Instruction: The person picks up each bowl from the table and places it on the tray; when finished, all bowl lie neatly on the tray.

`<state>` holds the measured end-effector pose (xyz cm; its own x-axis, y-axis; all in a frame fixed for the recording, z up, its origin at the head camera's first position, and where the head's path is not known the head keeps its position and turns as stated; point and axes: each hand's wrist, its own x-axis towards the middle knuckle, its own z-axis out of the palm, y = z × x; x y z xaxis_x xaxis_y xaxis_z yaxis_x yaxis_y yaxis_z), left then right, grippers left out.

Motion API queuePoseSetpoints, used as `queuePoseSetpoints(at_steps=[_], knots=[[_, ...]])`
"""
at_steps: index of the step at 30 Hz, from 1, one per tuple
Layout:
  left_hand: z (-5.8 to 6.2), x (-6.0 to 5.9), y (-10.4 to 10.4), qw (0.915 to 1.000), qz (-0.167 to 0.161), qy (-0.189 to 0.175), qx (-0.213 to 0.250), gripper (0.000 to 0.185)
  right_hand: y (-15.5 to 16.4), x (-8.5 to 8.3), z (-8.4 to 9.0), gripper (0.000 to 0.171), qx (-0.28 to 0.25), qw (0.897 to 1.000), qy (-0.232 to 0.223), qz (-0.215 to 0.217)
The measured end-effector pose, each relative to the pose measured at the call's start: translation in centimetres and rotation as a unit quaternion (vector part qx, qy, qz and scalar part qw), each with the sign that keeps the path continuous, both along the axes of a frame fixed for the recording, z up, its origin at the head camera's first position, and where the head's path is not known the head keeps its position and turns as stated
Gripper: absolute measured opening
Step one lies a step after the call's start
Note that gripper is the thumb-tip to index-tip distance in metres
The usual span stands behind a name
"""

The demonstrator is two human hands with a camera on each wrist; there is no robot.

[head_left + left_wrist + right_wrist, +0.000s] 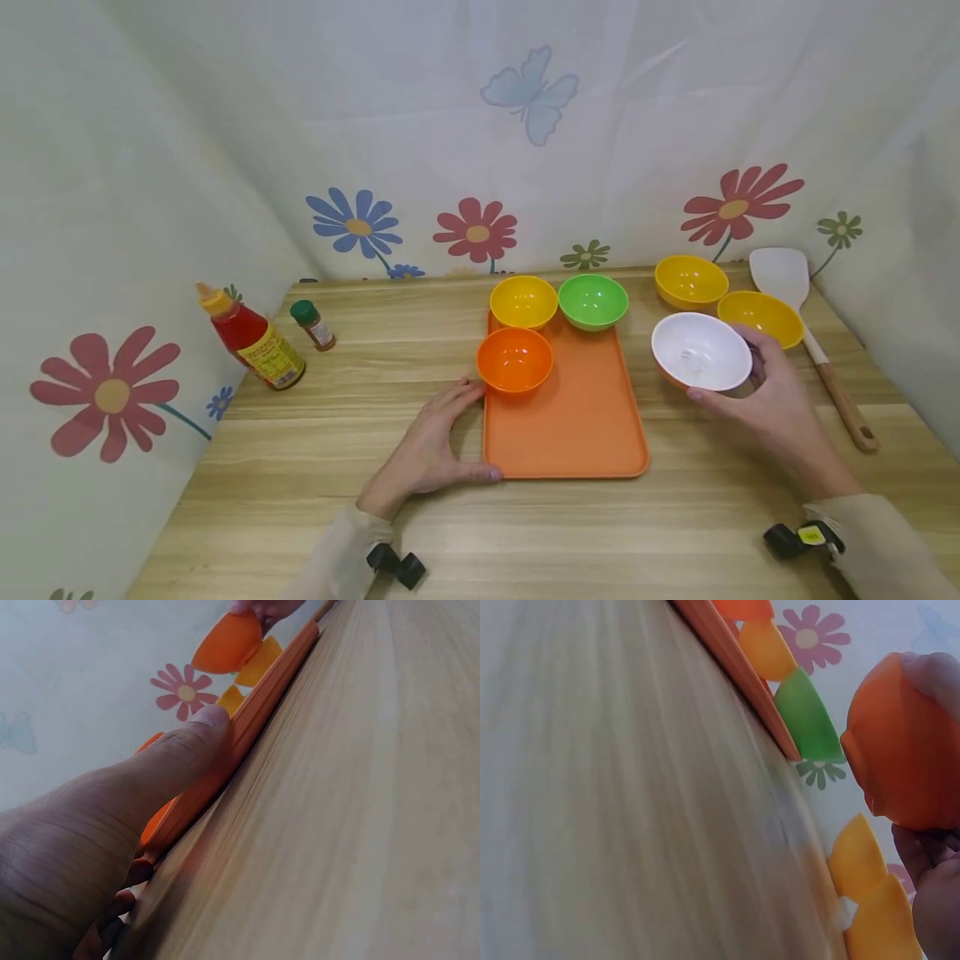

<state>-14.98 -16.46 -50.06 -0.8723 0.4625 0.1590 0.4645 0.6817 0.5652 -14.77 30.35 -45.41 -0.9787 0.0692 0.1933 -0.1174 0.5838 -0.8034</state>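
Our spread left hand (431, 446) touches the tray (570, 425) at its left edge, maybe to steady it; our right hand (772, 408) pinches a white-lined orange bowl (701, 350).

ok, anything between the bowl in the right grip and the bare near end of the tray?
Nothing visible but the low right rim of the tray. The green bowl at the tray's far right corner and the orange bowl at its left both lie off the straight line from the white-lined bowl.
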Motion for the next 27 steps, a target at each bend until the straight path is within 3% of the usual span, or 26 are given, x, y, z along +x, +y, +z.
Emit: queuePoseSetpoints(at_steps=[13,27], knots=[[-0.1,0.0,0.0,1.0,0.002,-0.006,0.001,0.119,-3.4,-2.0,0.9,0.108,-0.032,0.998,0.015,0.055],[-0.2,-0.1,-0.1,1.0,-0.001,0.0,-0.004,0.12,-5.9,-3.5,0.1,0.108,-0.065,0.994,0.007,0.085]])
